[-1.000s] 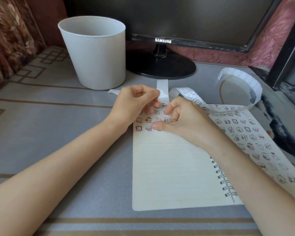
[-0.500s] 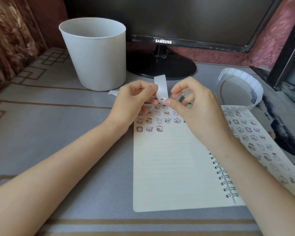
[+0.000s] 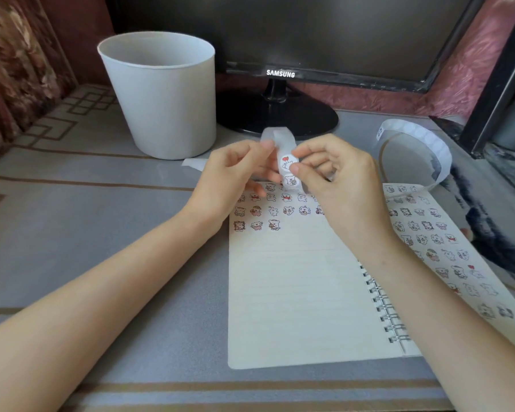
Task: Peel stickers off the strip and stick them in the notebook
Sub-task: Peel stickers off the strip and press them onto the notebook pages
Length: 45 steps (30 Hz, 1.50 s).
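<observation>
Surface: grey table (image 3: 101, 233) with brown geometric border lines at the left and near edges. Room: brown patterned fabric (image 3: 12, 69) far left, pink fabric (image 3: 473, 69) far right behind the monitor (image 3: 309, 31).

Only readable text is "SAMSUNG" on the monitor's lower bezel. The round black stand sits on the table at the far centre. A white bin (image 3: 167, 108) stands just left of the stand, with no label visible.

The spiral notebook (image 3: 295, 292) lies open, right of centre. The left page has rows of small cartoon stickers (image 3: 268, 209) across its far end and is blank nearer. The right page is mostly covered in stickers.

The strip (image 3: 278, 135) is held up over the far edge of the notebook, between the hands. It trails right into a loose loop on the table at far right. A heart sticker (image 3: 286, 160) faces the camera.

Left hand (image 3: 229, 179): thumb and fingers pinch the strip's left side.
Right hand (image 3: 339, 179): fingers curled, thumb pressed on the strip just below the heart sticker, pinching it.
</observation>
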Motion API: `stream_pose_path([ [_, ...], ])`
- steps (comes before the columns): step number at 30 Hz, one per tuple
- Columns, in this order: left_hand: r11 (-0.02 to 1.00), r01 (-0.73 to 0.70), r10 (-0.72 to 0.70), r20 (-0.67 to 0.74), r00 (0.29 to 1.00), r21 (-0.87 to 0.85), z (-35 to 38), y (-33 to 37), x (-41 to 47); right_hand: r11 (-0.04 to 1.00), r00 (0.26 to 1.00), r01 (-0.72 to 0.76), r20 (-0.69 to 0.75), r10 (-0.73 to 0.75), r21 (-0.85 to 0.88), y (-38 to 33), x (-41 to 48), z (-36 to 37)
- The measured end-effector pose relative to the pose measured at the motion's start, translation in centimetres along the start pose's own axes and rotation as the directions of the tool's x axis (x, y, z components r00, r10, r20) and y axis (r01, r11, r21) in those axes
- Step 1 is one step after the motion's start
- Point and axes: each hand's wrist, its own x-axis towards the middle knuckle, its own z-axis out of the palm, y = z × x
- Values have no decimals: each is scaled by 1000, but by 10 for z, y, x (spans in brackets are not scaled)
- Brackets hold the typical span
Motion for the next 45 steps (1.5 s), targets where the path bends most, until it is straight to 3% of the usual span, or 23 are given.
stream_pose_path([
  [12,993,-86,81,52,995,83,-1,-2,-2,1000,999,21,-33,-22,-14,0,-1,-1],
  [32,991,-94,88,64,994,100,-2,-4,-2,995,1000,-17,-9,18,100,1,3,-4],
  [45,995,-22,19,32,999,94,0,-5,-1,999,999,-31,19,31,-19,2,2,-4],
])
